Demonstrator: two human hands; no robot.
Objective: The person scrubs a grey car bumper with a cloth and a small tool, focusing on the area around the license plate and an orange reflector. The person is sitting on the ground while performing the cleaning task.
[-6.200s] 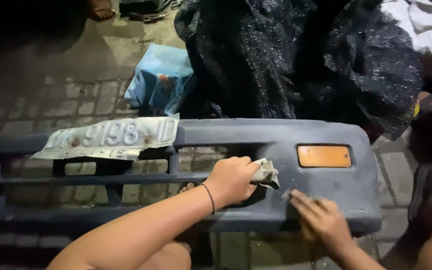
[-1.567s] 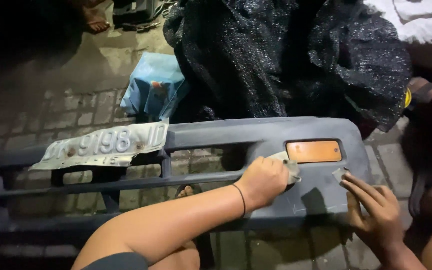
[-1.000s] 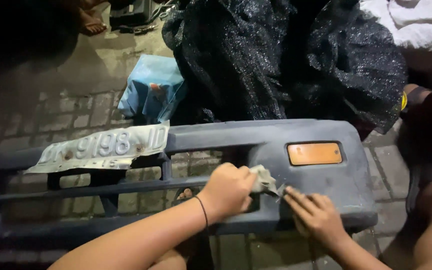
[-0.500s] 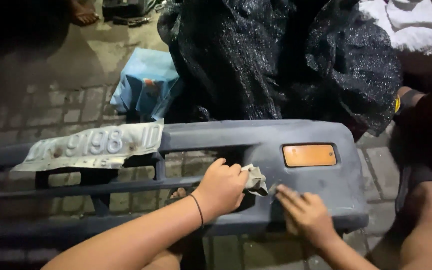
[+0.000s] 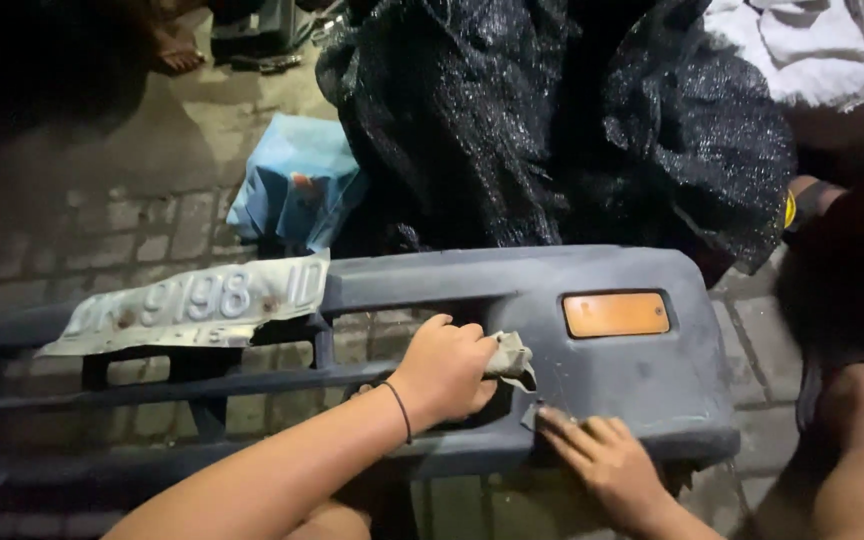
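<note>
Bumper, grey and dusty, is lying flat on the brick floor in front of the person. The left hand is closing its fingers around a small folded piece of sandpaper and pressing it on the bumper beside the orange light. The right hand is lying with open fingers on the lower edge, holding nothing, with a small grey scrap at its fingertips. It looks like rubbing work, and it is needing small careful strokes near the light. A bent number plate is sitting to the left, well apart. A black sheet and blue bag are crowding the far side.
</note>
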